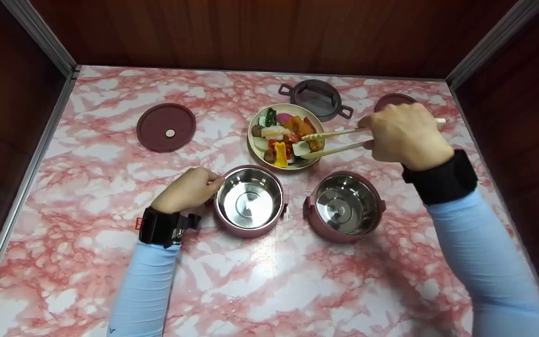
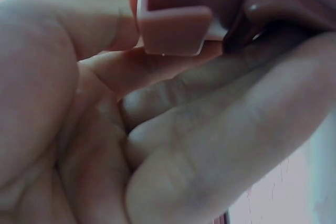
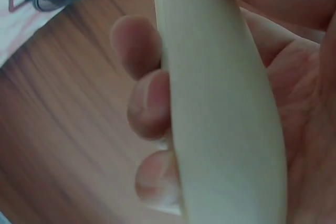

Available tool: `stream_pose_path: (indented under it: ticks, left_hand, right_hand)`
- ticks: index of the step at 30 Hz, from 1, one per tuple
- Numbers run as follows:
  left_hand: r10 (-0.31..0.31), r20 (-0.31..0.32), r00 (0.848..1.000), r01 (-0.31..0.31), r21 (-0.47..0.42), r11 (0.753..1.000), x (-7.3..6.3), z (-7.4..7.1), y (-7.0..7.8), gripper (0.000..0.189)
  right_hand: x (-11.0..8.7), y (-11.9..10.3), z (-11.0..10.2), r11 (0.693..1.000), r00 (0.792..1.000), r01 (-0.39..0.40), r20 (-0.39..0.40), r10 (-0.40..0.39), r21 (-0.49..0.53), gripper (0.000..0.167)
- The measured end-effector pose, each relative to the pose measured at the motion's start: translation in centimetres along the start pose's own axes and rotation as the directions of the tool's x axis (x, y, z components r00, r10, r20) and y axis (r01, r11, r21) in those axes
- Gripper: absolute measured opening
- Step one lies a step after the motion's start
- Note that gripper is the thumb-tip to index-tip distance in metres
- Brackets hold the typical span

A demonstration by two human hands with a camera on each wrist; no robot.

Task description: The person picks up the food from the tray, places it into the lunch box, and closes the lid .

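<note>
My right hand grips a pair of pale tongs, its fingers wrapped round the handle in the right wrist view. The tong tips are over the right side of a cream plate, at either side of a white chunk of food. My left hand holds the left side of a pink steel-lined pot, thumb near the rim. Close up in the left wrist view, its fingers curl under a pink clasp on that pot. Both pots stand with their shiny insides showing; the second pot is untouched.
Colourful food pieces, among them a yellow pepper strip, fill the plate. Behind it lies a dark two-handled lid. A round maroon lid lies at the left; another maroon lid is partly behind my right hand. Dark wooden panels enclose the table.
</note>
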State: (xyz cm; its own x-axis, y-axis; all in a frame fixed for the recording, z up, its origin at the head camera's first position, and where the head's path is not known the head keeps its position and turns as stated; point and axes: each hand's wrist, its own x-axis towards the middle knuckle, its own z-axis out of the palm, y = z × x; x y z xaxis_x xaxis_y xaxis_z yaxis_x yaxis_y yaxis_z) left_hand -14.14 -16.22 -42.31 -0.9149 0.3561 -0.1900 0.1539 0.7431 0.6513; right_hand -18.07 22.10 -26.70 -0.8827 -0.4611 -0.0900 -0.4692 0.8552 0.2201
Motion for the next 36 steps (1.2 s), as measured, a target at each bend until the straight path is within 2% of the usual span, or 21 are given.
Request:
stream_pose_path:
  ticks: [3, 8, 15, 18, 22, 25, 30, 32, 36]
  left_hand:
    - [0.016, -0.001, 1.000, -0.016, -0.001, 1.000, 0.0, 0.1, -0.1, 0.038]
    - [0.057, -0.016, 0.998, -0.057, 0.007, 0.998, 0.0, 0.2, 0.0, 0.037]
    - [0.078, -0.007, 0.997, -0.078, 0.007, 0.997, 0.2, 0.3, 0.1, 0.038]
    - [0.074, -0.007, 0.997, -0.074, 0.005, 0.997, 0.2, 0.3, 0.0, 0.036]
    - [0.065, -0.009, 0.998, -0.065, 0.004, 0.998, 0.1, 0.2, -0.1, 0.035]
    - [0.065, -0.009, 0.998, -0.065, 0.005, 0.998, 0.2, 0.2, -0.2, 0.035]
    - [0.074, -0.003, 0.997, -0.074, 0.002, 0.997, 0.2, 0.2, -0.3, 0.036]
    - [0.075, -0.004, 0.997, -0.075, 0.001, 0.997, 0.1, 0.2, -0.3, 0.036]
    - [0.077, -0.011, 0.997, -0.077, 0.004, 0.997, 0.1, 0.2, -0.2, 0.037]
  right_hand:
    - [1.1, -1.3, -0.9, 0.994, 0.999, 0.050, 0.011, -0.049, -0.100, 0.004]
    - [1.9, -3.2, -1.6, 0.950, 0.982, 0.162, -0.052, -0.182, -0.267, 0.019]
    - [0.7, -4.7, -0.6, 0.861, 0.941, 0.219, -0.132, -0.310, -0.459, 0.022]
    - [0.1, -5.0, 0.4, 0.832, 0.932, 0.203, -0.159, -0.326, -0.516, 0.018]
    - [-0.6, -5.5, 1.8, 0.830, 0.946, 0.127, -0.184, -0.266, -0.543, 0.019]
    - [-0.9, -5.7, 2.7, 0.824, 0.946, 0.088, -0.213, -0.245, -0.559, 0.022]
    - [-1.2, -5.5, 3.3, 0.779, 0.928, 0.092, -0.230, -0.293, -0.620, 0.023]
    - [-1.3, -5.4, 3.2, 0.786, 0.922, 0.097, -0.242, -0.301, -0.610, 0.023]
    - [-1.6, -5.0, 2.9, 0.861, 0.914, 0.101, -0.294, -0.278, -0.499, 0.020]
